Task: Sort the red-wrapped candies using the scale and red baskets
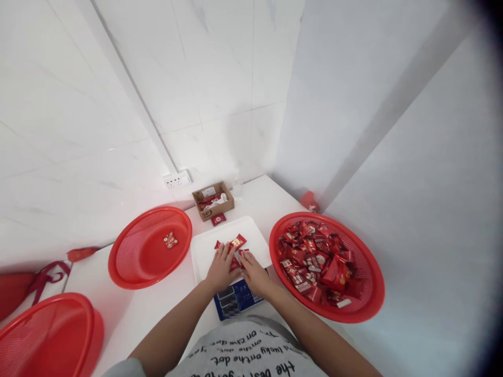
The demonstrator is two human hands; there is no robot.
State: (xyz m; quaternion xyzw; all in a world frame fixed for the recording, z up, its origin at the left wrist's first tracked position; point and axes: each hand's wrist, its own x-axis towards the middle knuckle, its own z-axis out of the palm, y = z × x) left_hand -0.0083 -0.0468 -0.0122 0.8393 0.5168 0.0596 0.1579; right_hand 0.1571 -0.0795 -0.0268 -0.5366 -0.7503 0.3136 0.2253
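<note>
Several small red wrapped packets (238, 241) lie on a white tray (250, 228), which rests on a digital scale with a blue front panel (244, 294). My left hand (222, 269) is over the packets, fingers stretched out and touching them, partly covering them. Beside it, my right hand (254, 273) has its fingers extended onto the packets at the tray's near right part. Both thumbs come close together over a red packet between the hands. What lies under the fingers is partly hidden.
To the right stands a red basket (371, 309) full of red packets. A red basket (118, 262) at left holds one packet; another basket (88, 324) is nearer. Behind the tray are a cardboard box (218, 211) and a loose packet (218, 219). Walls close off the back and right.
</note>
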